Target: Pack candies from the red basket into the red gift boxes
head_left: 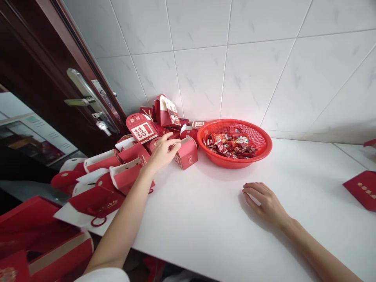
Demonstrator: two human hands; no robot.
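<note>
My left hand (163, 152) reaches over the left side of a small red gift box (189, 156) with its top open. Its thumb and fingers are apart and overlap the box's edge; no firm grip on it shows. My right hand (264, 201) rests on the white table (205, 219), fingers loosely bent, thumb apart, with nothing in it. Between and beyond the hands stands a red plastic basket (266, 147) with many small red-wrapped sweets (232, 145) inside.
Red gift boxes (143, 131) are heaped along the wall at left, with several open ones (100, 196) nearer the table's left edge. More red boxes (55, 250) lie lower left. A red box (362, 190) stands far right. A dark door with a handle (85, 100) flanks the tiled wall.
</note>
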